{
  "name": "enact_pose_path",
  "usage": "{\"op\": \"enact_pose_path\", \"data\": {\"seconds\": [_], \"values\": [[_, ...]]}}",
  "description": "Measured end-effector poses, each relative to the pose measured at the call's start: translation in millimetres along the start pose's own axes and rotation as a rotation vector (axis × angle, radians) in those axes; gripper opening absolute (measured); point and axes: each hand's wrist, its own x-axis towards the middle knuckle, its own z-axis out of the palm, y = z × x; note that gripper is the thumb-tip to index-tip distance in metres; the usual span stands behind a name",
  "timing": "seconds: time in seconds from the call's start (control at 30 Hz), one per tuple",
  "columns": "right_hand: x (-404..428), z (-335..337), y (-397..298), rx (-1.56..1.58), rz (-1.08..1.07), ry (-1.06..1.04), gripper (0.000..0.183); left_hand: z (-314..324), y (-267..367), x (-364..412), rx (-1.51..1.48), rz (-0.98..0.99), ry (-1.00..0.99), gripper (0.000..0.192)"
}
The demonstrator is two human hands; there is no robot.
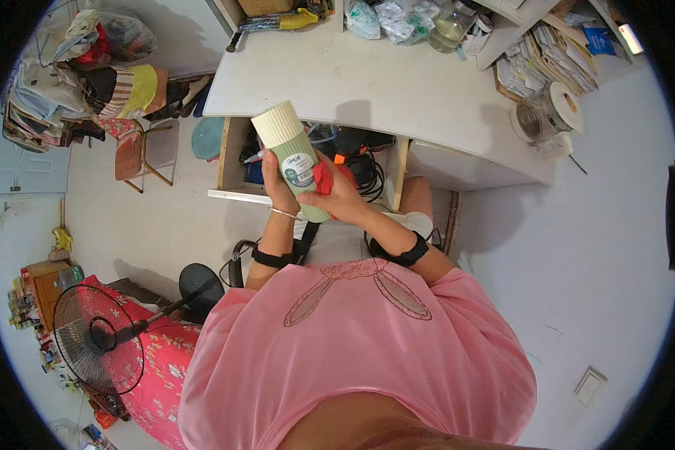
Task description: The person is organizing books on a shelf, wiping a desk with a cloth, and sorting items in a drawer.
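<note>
A green ribbed bottle [299, 163] with a cream ribbed cap and a label lies tilted between my hands, above the front of an open drawer. My left hand [280, 183] grips its left side. My right hand [340, 191] holds a red cloth [327, 179] against the bottle's right side, with the thumb across the lower part. The cloth is partly hidden by the fingers. Below the hands, the open wooden drawer [402, 169] holds black cables [374, 180], dark items and some orange pieces.
A white desk [337, 84] spans behind the drawer. On it stand a glass jar [451, 28], plastic bags [399, 19] and a glass kettle [545, 115]. Stacked papers [545, 62] fill a shelf. A chair [132, 154] and a standing fan [98, 337] are at the left.
</note>
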Motion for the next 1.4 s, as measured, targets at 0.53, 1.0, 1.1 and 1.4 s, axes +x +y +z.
{"op": "enact_pose_path", "data": {"seconds": [0.53,1.0,1.1,1.4], "values": [[10,-9,-22,-0.095,-0.163,-0.16,0.094,19,23,-20,-0.054,0.019,-0.098,0.075],[-13,-48,6,0.696,0.452,-0.028,0.054,23,10,-13,0.574,0.51,-0.23,0.081],[-9,-48,0,0.806,0.515,0.084,0.049,24,10,-3,0.724,0.54,-0.218,0.082],[4,-173,-33,-0.014,0.333,0.592,0.044,14,44,112,1.004,0.569,0.183,0.068]]}}
